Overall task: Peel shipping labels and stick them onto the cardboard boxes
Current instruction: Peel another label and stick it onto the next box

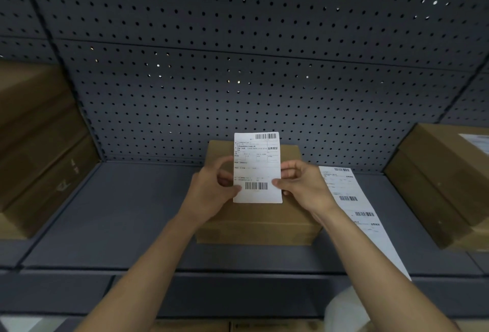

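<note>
A white shipping label [257, 166] with two barcodes is held upright above a flat brown cardboard box [258, 222] on the shelf. My left hand [211, 191] pinches its lower left edge. On the other side, my right hand [301, 185] pinches the lower right edge. A strip of further labels [354, 207] lies on the shelf just right of the box and hangs over the front edge.
The grey shelf [119, 215] has a perforated back panel [238, 80]. Stacked cardboard boxes [39, 151] fill the left end. More boxes [444, 181] stand at the right, the top one bearing a label [476, 141].
</note>
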